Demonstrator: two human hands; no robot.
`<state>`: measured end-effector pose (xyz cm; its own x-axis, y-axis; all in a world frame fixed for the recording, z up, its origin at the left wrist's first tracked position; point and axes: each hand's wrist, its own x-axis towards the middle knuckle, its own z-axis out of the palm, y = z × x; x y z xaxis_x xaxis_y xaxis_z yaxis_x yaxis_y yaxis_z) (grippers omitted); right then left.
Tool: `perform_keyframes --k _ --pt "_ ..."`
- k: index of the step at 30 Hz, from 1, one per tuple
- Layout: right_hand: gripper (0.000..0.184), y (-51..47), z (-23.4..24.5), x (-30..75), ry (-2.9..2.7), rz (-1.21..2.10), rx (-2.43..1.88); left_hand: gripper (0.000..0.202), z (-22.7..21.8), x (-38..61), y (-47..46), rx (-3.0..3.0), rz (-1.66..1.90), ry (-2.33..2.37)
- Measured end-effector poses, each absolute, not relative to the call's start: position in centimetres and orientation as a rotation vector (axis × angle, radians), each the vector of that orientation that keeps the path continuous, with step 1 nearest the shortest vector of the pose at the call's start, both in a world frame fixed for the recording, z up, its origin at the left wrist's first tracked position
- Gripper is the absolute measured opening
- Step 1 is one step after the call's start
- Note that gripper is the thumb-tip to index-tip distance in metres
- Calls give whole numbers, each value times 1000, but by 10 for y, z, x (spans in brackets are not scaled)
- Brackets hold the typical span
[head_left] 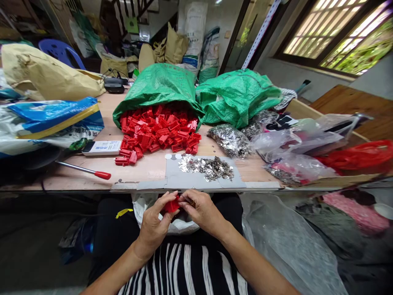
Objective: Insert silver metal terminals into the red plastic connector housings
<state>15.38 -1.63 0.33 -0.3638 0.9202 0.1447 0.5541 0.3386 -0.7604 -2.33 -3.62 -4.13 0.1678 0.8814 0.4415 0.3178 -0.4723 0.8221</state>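
My left hand (157, 219) grips a red plastic part (172, 205) between thumb and fingers, just below the table's front edge. Close against it, my right hand (201, 209) is closed in a pinch at the part's right side; what its fingertips hold is too small to make out. Under both hands an open white bag (184, 227) lies between my knees. On the table ahead, small shiny metal pieces (211, 167) are spread over a grey sheet (173, 176). Behind them a heap of similar red parts (156, 131) spills from a green woven sack (166, 84).
A second green sack (239, 96) and a clear bag of metal pieces (231, 141) stand to the right, near several plastic bags (294, 143). At left lie a white box (102, 148), a red-tipped lever (102, 175) and a blue-and-white bag (55, 119).
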Motion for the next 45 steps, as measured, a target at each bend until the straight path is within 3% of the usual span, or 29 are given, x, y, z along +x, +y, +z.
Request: perform_keyframes --k 32,45 --pt "13 -13 11 158 -2188 866 -1245 34 -45 -22 -34 1693 1240 1080" --pt "12 -12 3 161 -1800 1185 -1207 28 -42 -19 -37 1380 1308 1061"
